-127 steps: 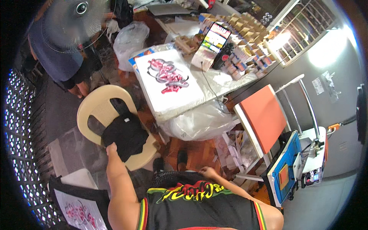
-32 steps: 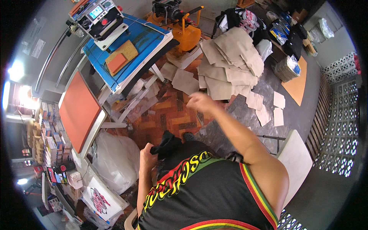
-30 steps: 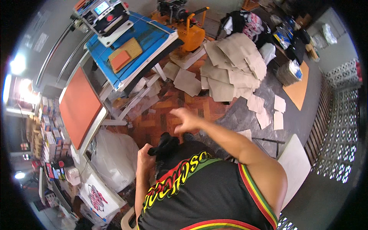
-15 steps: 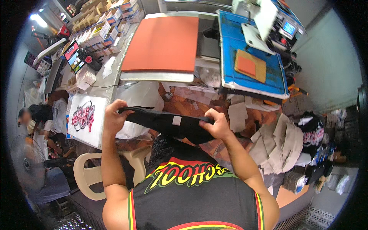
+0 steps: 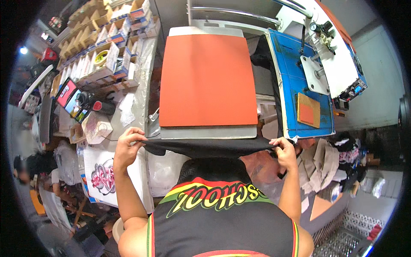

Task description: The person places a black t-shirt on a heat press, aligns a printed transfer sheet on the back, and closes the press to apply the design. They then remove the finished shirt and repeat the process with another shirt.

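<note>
Black cloth (image 5: 201, 147) stretches left to right between left hand (image 5: 126, 149) and right hand (image 5: 286, 153), each pinching one end; orange pad (image 5: 208, 81) just beyond cloth's middle, contact unclear.

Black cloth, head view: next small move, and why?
I'd probably raise the black cloth slightly and ease it forward over the orange pad. The left hand and right hand pinch it at opposite ends, it spans between them, and it hangs just on the person's side of the pad, whose orange face shows.
</note>
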### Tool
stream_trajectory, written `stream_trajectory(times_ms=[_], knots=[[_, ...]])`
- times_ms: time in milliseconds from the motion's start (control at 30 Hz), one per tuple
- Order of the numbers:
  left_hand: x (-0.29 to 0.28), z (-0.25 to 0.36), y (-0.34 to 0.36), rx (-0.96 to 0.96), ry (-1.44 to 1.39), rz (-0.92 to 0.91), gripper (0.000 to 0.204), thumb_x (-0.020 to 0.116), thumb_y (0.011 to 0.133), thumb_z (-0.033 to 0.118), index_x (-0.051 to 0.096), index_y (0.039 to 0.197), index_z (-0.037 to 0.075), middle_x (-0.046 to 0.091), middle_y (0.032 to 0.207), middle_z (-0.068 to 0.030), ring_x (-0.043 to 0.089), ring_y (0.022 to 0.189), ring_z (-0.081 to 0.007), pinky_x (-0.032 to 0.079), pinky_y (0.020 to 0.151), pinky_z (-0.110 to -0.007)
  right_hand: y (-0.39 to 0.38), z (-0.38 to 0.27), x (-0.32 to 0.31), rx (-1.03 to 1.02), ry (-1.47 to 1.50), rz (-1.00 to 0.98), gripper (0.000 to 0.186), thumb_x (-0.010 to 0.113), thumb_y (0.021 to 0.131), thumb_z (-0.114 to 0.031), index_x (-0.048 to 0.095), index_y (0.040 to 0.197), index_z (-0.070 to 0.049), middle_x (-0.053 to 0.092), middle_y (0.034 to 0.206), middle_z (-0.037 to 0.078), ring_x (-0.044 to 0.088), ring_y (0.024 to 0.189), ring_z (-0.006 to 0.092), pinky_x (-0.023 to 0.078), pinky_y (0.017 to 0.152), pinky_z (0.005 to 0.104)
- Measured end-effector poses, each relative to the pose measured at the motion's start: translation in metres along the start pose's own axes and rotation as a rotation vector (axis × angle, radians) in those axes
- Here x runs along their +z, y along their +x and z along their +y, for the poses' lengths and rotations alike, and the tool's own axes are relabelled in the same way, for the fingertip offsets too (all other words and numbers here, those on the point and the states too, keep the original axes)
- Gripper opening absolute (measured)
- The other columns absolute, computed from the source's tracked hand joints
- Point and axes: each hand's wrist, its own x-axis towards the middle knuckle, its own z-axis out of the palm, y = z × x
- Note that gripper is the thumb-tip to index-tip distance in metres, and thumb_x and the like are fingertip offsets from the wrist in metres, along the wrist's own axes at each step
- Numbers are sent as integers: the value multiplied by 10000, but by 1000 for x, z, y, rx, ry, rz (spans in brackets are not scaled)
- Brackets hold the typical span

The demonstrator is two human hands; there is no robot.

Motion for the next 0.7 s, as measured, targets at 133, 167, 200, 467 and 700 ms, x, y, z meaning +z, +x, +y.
stream_trajectory(times_ms=[133, 167, 200, 467, 700], knots=[[-37, -5, 11, -22, -550, -25, 192, 591, 726, -155, 661, 854, -31, 664, 870, -91, 638, 832, -216, 507, 805, -337, 14, -70, -38, -10, 61, -25, 179, 587, 803, 136, 612, 893, -17, 633, 869, 22, 600, 842, 113, 491, 773, 263], [-52, 0, 17, 123, -552, -35, 184, 595, 741, -144, 666, 858, -21, 670, 884, -92, 646, 845, -215, 506, 820, -322, 21, -100, -49, -130, 41, 57, 110, 613, 815, 80, 630, 866, -16, 617, 851, 15, 579, 809, 109, 469, 744, 258], [-63, 24, 30, 141, -400, 73, 139, 615, 766, -112, 670, 858, -23, 676, 893, -94, 650, 855, -204, 504, 821, -309, 34, -119, -69, -219, -92, 99, 23, 628, 860, 0, 640, 852, -18, 610, 847, 16, 569, 799, 113, 458, 747, 258], [-59, 12, 276, 234, 505, 512, 405, 746, 867, 277, 670, 1146, -7, 724, 1003, -167, 691, 938, -322, 515, 888, -360, 266, -189, -18, -561, -809, 393, 304, 638, 925, -291, 708, 1044, -20, 705, 1033, 188, 678, 929, 310, 509, 835, 397], [26, -143, 164, -414, 193, 27, 656, 453, 982, 613, 697, 952, 5, 692, 885, -122, 639, 763, -245, 481, 702, -362, 177, -26, 64, 277, -473, 15, 560, 545, 974, -506, 646, 1202, -4, 679, 1208, 169, 650, 1082, 346, 494, 948, 431]])
